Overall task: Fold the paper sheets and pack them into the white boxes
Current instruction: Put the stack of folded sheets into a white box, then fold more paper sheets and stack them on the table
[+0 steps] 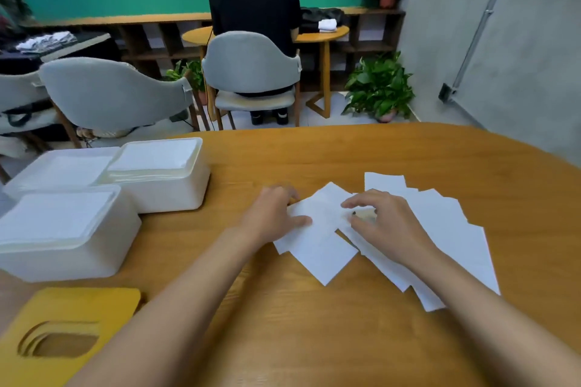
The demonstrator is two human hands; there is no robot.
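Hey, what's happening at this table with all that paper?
A person is working a top sheet on the wooden table with both hands: the left hand holds its left edge, the right hand touches its middle. More paper sheets lie fanned out under and right of it. Three white boxes stand at the left, yellow lids nearer the person.

- Paper sheets (pixel 440 229) lie fanned and overlapping on the table (pixel 345 154) at one o'clock.
- My left hand (pixel 273 214) and right hand (pixel 386 223) are on the sheets, side by side.
- Three boxes (pixel 169 185) cluster at ten o'clock.
- A stack of lids (pixel 63 317) lies at eight o'clock.
- A chair (pixel 251 66) stands beyond the table at twelve.
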